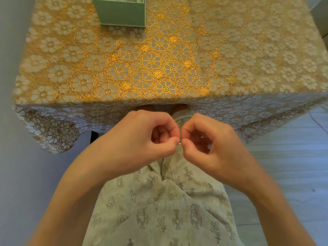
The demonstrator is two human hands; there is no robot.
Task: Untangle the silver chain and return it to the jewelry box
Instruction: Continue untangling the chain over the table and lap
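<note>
head | silver chain [180, 143] pinched between left hand [150, 137] and right hand [209, 144] fingers, over lap

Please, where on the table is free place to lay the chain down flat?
The tablecloth is bare from the green jewelry box at the far left to the near edge, and all along the right. It is crowded only below that edge, where the left hand and right hand pinch the chain.

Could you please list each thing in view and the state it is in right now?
silver chain: pinched between both hands above the lap, barely visible.
left hand: fingers curled, pinching the chain.
right hand: fingers curled, pinching the chain.
jewelry box: on the table's far side, untouched; top cut off.
</note>
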